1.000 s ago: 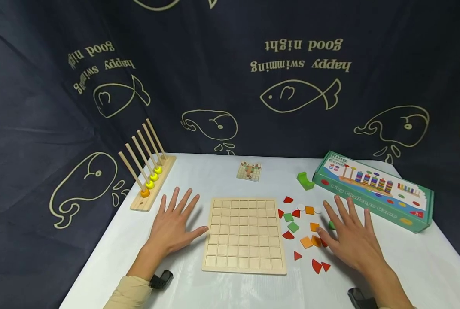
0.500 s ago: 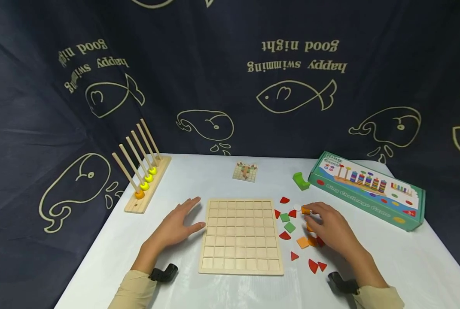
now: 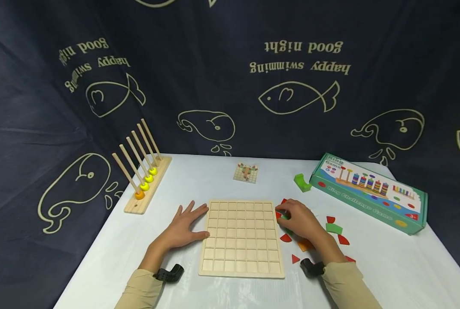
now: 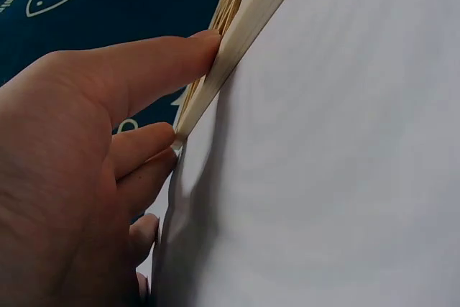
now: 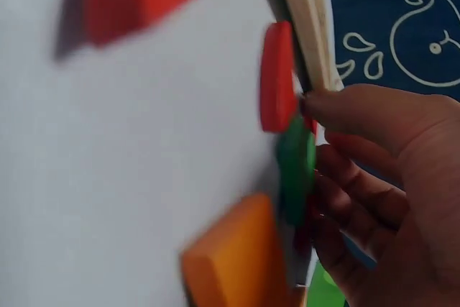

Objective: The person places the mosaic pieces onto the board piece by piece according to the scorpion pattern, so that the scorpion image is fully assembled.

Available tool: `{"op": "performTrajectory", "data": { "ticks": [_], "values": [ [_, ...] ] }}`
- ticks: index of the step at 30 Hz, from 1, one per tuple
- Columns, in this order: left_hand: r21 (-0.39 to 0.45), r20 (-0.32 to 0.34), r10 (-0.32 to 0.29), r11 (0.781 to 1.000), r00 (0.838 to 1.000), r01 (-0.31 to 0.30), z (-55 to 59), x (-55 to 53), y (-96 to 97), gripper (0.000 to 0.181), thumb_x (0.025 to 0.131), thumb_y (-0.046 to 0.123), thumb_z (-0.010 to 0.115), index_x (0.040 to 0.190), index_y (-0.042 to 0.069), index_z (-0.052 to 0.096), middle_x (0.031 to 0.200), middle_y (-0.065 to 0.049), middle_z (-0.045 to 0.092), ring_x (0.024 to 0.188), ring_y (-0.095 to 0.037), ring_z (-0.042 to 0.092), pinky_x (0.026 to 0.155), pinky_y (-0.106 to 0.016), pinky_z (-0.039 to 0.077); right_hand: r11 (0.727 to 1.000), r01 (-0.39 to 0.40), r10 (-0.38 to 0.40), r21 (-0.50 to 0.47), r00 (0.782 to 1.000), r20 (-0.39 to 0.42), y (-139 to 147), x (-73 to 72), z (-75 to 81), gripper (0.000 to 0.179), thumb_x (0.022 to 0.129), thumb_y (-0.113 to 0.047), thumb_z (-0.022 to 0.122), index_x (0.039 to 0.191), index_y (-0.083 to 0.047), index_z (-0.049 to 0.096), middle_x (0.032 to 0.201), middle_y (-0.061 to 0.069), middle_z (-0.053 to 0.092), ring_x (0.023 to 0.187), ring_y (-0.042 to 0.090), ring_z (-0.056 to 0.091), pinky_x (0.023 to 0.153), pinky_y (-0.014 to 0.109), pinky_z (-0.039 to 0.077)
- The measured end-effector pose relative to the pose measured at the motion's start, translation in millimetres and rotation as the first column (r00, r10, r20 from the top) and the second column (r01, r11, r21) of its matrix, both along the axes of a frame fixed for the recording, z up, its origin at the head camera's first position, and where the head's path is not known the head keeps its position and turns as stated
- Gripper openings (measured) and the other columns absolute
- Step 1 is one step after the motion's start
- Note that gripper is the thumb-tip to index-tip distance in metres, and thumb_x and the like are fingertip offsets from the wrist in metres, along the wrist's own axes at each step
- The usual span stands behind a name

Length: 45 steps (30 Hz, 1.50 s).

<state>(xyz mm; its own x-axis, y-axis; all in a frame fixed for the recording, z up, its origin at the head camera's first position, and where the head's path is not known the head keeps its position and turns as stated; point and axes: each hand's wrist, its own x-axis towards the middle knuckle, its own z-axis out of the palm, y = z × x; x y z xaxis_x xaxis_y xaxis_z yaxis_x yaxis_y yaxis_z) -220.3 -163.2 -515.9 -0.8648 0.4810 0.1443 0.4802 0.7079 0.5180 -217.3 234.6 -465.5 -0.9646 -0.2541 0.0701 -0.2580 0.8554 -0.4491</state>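
A square wooden grid board (image 3: 241, 238) lies flat between my hands. My left hand (image 3: 179, 227) is spread at its left side, and in the left wrist view the thumb and fingertips touch the board's edge (image 4: 244, 34). At the right side, my right hand (image 3: 301, 219) has its fingers bent, fingertips at the board's edge. In the right wrist view, the thumb tip meets the wooden edge (image 5: 305, 19), just past a red piece (image 5: 277, 77) and a green piece (image 5: 296, 167). This hand covers several small pieces in the head view.
Red pieces (image 3: 285, 238) and a green piece (image 3: 334, 228) lie about the right hand. A picture card (image 3: 246, 172), a green curved block (image 3: 302, 183) and a ring game box (image 3: 369, 193) stand behind. A peg stand (image 3: 152, 184) with yellow and orange rings is at left.
My right hand has moved left from over the orange pieces to the board's right edge, uncovering red and green pieces. My left hand has come against the board's left edge.
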Motion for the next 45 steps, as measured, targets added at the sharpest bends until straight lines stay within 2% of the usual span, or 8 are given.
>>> {"op": "performTrajectory", "data": {
  "ticks": [8, 14, 21, 31, 36, 41, 45],
  "values": [
    [0.021, -0.010, -0.019, 1.000, 1.000, 0.019, 1.8, 3.7, -4.5, 0.074, 0.083, 0.049, 0.070, 0.145, 0.018, 0.046, 0.150, 0.002, 0.038, 0.143, -0.034, 0.014, 0.113, -0.057, 0.000, 0.999, 0.028, -0.028, 0.027, 1.000, -0.004, -4.2, 2.2, -3.5, 0.029, 0.078, -0.019, 0.072, 0.106, -0.015, 0.073, 0.102, -0.001, 0.061, 0.091, 0.020, 0.052, 0.085, 0.044, 0.049],
    [0.006, -0.019, -0.030, 1.000, 0.999, 0.030, -1.4, 4.8, -5.9, 0.074, 0.084, 0.052, 0.067, 0.146, 0.020, 0.044, 0.151, 0.003, 0.037, 0.144, -0.034, 0.013, 0.113, -0.056, 0.000, 0.996, 0.056, -0.053, 0.069, 0.997, -0.047, 4.3, 6.5, -5.8, 0.030, 0.075, -0.021, 0.073, 0.104, -0.013, 0.073, 0.095, -0.003, 0.060, 0.092, 0.020, 0.053, 0.085, 0.044, 0.049],
    [-0.028, -0.048, -0.032, 0.999, 0.998, 0.030, -4.4, 6.3, -3.7, 0.074, 0.086, 0.056, 0.063, 0.148, 0.022, 0.042, 0.151, 0.006, 0.035, 0.144, -0.033, 0.012, 0.113, -0.056, 0.001, 0.996, 0.084, -0.084, 0.044, 0.996, -0.009, 9.8, 8.3, -5.6, 0.034, 0.077, -0.024, 0.075, 0.109, -0.012, 0.072, 0.093, -0.001, 0.060, 0.089, 0.021, 0.053, 0.084, 0.045, 0.050],
    [-0.055, -0.069, -0.033, 0.998, 0.997, 0.030, -4.2, 6.5, -1.6, 0.073, 0.087, 0.057, 0.060, 0.148, 0.022, 0.040, 0.151, 0.005, 0.035, 0.144, -0.032, 0.011, 0.114, -0.056, 0.002, 0.995, 0.076, -0.078, 0.067, 0.997, 0.027, 10.8, 3.8, -1.5, 0.039, 0.078, -0.026, 0.076, 0.114, -0.012, 0.070, 0.088, -0.003, 0.057, 0.083, 0.018, 0.052, 0.080, 0.042, 0.051],
    [-0.042, -0.076, -0.031, 0.999, 0.997, 0.027, -3.1, 5.1, -1.3, 0.073, 0.087, 0.059, 0.060, 0.148, 0.022, 0.041, 0.151, 0.006, 0.036, 0.144, -0.031, 0.011, 0.114, -0.055, 0.001, 0.997, 0.019, -0.022, 0.080, 0.999, 0.033, 12.3, 3.7, 3.6, 0.039, 0.082, -0.025, 0.076, 0.118, -0.012, 0.069, 0.092, -0.002, 0.059, 0.084, 0.019, 0.052, 0.081, 0.043, 0.050],
    [-0.045, -0.082, -0.024, 0.999, 0.996, 0.020, -3.4, 4.2, -1.9, 0.074, 0.086, 0.061, 0.058, 0.148, 0.023, 0.041, 0.151, 0.007, 0.035, 0.144, -0.030, 0.011, 0.114, -0.054, 0.001, 0.996, -0.006, 0.001, 0.086, 0.998, 0.066, 12.6, 1.9, 7.9, 0.031, 0.084, -0.018, 0.074, 0.114, -0.012, 0.070, 0.095, -0.001, 0.060, 0.086, 0.019, 0.053, 0.084, 0.045, 0.049],
    [-0.042, -0.085, -0.023, 0.999, 0.996, 0.019, -3.5, 4.5, -2.0, 0.074, 0.086, 0.060, 0.059, 0.148, 0.023, 0.041, 0.151, 0.007, 0.036, 0.144, -0.030, 0.012, 0.114, -0.054, 0.002, 0.996, 0.007, -0.014, 0.088, 0.997, 0.072, 12.0, 0.6, 9.5, 0.026, 0.084, -0.022, 0.074, 0.108, -0.012, 0.072, 0.093, -0.001, 0.060, 0.086, 0.020, 0.052, 0.083, 0.045, 0.048]
  ]
}}
